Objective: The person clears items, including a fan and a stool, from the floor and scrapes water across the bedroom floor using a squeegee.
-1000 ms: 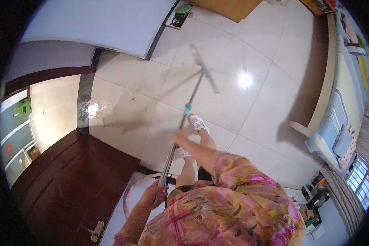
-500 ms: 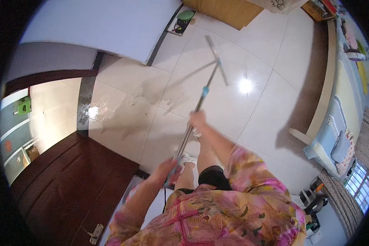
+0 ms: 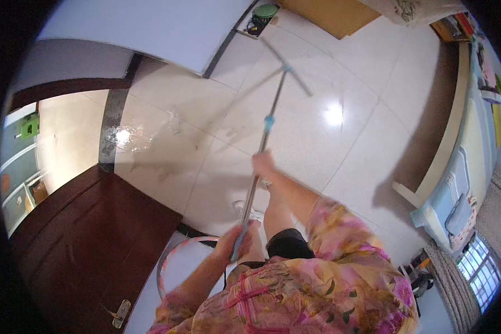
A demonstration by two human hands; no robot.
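Observation:
A long-handled floor squeegee [image 3: 275, 104] reaches forward from my body, its metal pole fitted with a light-blue collar and a blue grip at the near end. Its thin straight blade [image 3: 301, 83] lies slantwise over the pale tiles. Wrapped round the middle of the pole is my right hand [image 3: 264, 165]. My left hand [image 3: 234, 242] is closed round the lower end, by the blue grip. A wet, dirty patch [image 3: 170, 136] spreads over the floor left of the blade, towards the doorway.
A dark red-brown door [image 3: 83, 239] stands open on the left, beside a dark threshold strip [image 3: 112, 125]. A bed [image 3: 456, 167] runs along the right. A hoop [image 3: 162, 267] is near my left arm. At the top are a white wall [image 3: 145, 33] and a wooden panel [image 3: 328, 16].
The squeegee blade has shifted up and left in the view, and the pole stands more upright. Both hands keep their hold. The view has turned slightly, and a hoop now shows beside my left arm.

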